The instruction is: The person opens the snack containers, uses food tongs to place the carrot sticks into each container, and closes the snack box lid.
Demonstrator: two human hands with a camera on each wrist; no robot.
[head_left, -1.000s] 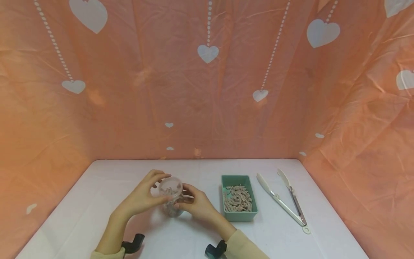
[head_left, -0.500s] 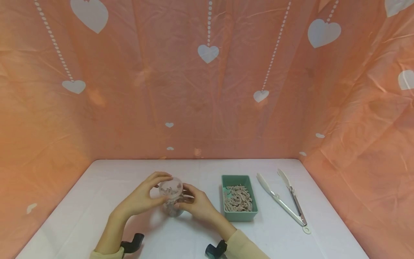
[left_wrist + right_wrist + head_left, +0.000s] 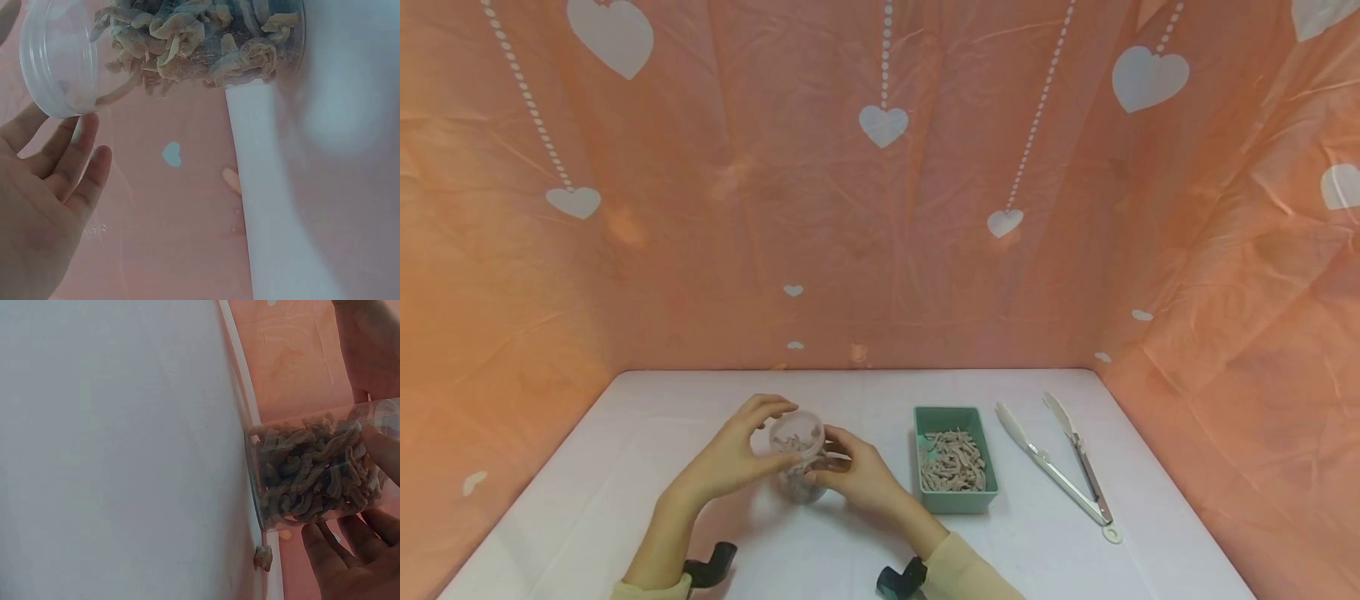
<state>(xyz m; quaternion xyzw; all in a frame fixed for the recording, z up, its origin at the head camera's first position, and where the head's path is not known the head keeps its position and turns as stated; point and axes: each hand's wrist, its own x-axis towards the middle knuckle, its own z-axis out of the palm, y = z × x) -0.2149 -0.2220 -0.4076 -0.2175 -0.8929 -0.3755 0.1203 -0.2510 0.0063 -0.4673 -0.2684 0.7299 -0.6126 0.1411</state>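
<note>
A clear plastic jar (image 3: 802, 487) stands upright on the table, holding twisted brown dried strips (image 3: 181, 40). On its top sits a translucent lid (image 3: 56, 59). My left hand (image 3: 730, 457) holds the lid from the left, thumb on the near side and fingertips at the far rim. From the right, my right hand (image 3: 861, 477) grips the upper jar body between thumb and fingers, as the right wrist view also shows around the jar (image 3: 312, 469).
Right of the jar is a green rectangular box (image 3: 958, 502) with more brown strips. Metal tongs (image 3: 1067, 483) with pale tips lie spread farther right. A small brown piece (image 3: 263, 557) lies near the jar's base. Orange heart-patterned cloth (image 3: 880, 250) surrounds the white table (image 3: 662, 400).
My left hand's fingers shift slightly about the lid. The jar, my right hand, the box and the tongs stay in place.
</note>
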